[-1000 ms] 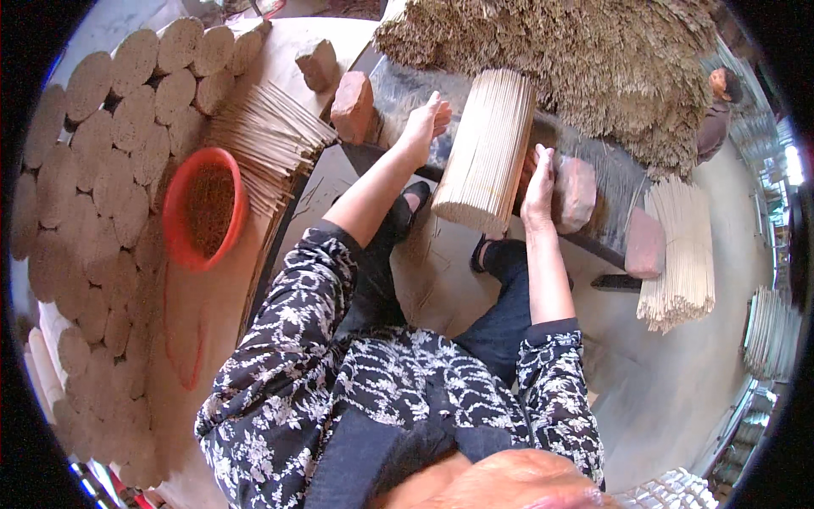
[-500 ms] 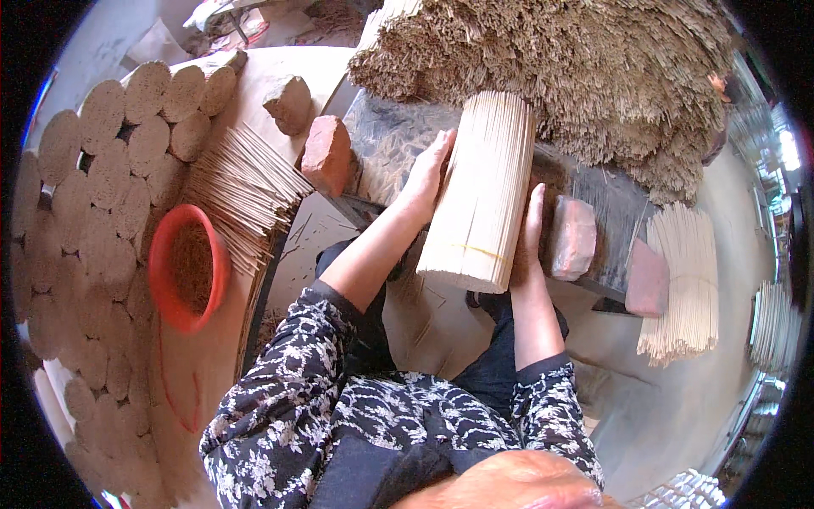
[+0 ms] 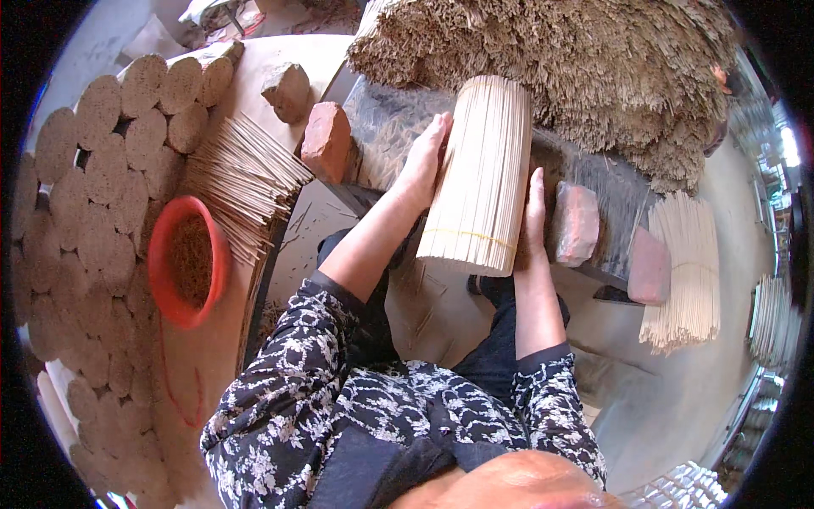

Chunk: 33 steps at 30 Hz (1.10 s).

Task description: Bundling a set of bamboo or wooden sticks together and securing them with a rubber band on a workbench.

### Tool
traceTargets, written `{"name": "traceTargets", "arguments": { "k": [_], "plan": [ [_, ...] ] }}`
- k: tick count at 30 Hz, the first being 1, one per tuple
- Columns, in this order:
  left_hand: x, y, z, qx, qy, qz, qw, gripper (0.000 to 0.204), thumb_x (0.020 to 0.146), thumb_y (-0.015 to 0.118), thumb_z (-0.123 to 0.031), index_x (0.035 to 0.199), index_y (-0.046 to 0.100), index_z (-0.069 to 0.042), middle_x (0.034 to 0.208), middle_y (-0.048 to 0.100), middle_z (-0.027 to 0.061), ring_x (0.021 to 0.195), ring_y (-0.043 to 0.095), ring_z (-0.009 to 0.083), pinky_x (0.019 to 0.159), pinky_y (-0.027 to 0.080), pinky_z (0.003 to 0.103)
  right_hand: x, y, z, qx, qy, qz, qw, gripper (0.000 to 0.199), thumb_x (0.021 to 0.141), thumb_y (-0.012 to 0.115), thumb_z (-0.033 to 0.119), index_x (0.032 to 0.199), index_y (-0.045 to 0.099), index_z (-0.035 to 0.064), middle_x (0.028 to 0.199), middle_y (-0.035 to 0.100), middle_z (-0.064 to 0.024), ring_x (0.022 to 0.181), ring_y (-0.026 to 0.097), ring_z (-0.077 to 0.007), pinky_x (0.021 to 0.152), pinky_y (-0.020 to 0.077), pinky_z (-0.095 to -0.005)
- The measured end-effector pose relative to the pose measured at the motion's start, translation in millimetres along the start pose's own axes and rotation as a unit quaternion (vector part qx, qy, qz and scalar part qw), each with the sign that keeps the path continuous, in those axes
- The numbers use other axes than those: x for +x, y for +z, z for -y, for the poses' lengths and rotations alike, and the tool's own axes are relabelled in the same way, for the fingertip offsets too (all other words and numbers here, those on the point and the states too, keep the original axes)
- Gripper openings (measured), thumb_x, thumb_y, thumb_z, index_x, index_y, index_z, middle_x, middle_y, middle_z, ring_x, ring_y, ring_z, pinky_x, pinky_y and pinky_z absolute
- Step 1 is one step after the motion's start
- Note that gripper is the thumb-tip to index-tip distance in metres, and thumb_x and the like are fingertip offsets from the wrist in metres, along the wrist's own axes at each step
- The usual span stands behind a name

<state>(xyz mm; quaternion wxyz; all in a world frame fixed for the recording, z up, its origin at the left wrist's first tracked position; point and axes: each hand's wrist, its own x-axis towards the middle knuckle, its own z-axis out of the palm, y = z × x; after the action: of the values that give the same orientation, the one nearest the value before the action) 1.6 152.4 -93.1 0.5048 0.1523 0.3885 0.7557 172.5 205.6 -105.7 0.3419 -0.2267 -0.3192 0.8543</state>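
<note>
Grip from two sides: left hand (image 3: pixel 426 161) and right hand (image 3: pixel 534 214) clasp the bundle of pale sticks (image 3: pixel 480 165), right fingers mostly hidden, probably to hold it even. It slants over the counter's (image 3: pixel 394 106) near edge; a yellow band (image 3: pixel 471 235) rings its near end, presumably against splaying. Bricks (image 3: pixel 578 225) flank it, perhaps as weights.

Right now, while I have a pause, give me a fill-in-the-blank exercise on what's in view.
1. The pale stick bundle is ____ the left hand and the right hand.
2. The thin band around that bundle's lower end is ____ in colour.
3. The red bowl is on the person's ____ side.
4. The flared bundle, beside a reddish block, is on the person's ____ side.

Missing words: between; yellow; left; right.
</note>
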Motion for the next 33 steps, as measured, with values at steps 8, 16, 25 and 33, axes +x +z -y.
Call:
{"name": "traceTargets", "arguments": {
  "k": [8, 16, 25, 33],
  "plan": [
    [38.9, -76.2, 50.3, 0.104, 0.062, 0.011, 0.993, 0.054, 0.097, 0.046, -0.040, 0.132, 0.047, 0.001, 0.135, 0.049, 0.0111, 0.125, 0.043, 0.0201, 0.106, 0.031, 0.032, 32.8, -37.3, -21.8, -0.241, -0.136, 0.004, 0.961, 0.064, 0.099, 0.034, 0.048, 0.141, 0.031, 0.0006, 0.142, 0.037, -0.0126, 0.130, 0.034, -0.0230, 0.109, 0.0237, -0.0353],
    [33.1, -57.6, 12.5, 0.121, 0.030, -0.112, 0.986, 0.056, 0.099, 0.039, -0.042, 0.137, 0.040, 0.000, 0.138, 0.046, 0.0109, 0.124, 0.045, 0.0195, 0.105, 0.033, 0.032, 21.5, -4.0, -13.2, -0.159, -0.107, -0.070, 0.979, 0.068, 0.098, 0.033, 0.053, 0.142, 0.030, 0.0016, 0.140, 0.041, -0.0122, 0.126, 0.040, -0.0225, 0.107, 0.0301, -0.0351],
    [22.8, -32.2, 23.1, 0.133, 0.041, -0.007, 0.990, 0.055, 0.100, 0.039, -0.041, 0.135, 0.043, 0.001, 0.134, 0.050, 0.0092, 0.119, 0.048, 0.0173, 0.103, 0.034, 0.031, 17.1, -7.2, -10.5, -0.133, -0.057, -0.010, 0.989, 0.063, 0.098, 0.036, 0.049, 0.137, 0.037, -0.0007, 0.135, 0.044, -0.0124, 0.124, 0.041, -0.0222, 0.108, 0.0270, -0.0347],
    [36.0, -64.2, 30.3, 0.132, 0.045, 0.023, 0.990, 0.050, 0.100, 0.040, -0.037, 0.133, 0.046, 0.001, 0.132, 0.052, 0.0084, 0.123, 0.045, 0.0191, 0.105, 0.031, 0.032, 28.4, -41.7, -6.0, -0.207, -0.134, -0.003, 0.969, 0.065, 0.100, 0.030, 0.048, 0.144, 0.026, -0.0001, 0.145, 0.033, -0.0134, 0.134, 0.031, -0.0220, 0.112, 0.0213, -0.0345]
  ]
}}
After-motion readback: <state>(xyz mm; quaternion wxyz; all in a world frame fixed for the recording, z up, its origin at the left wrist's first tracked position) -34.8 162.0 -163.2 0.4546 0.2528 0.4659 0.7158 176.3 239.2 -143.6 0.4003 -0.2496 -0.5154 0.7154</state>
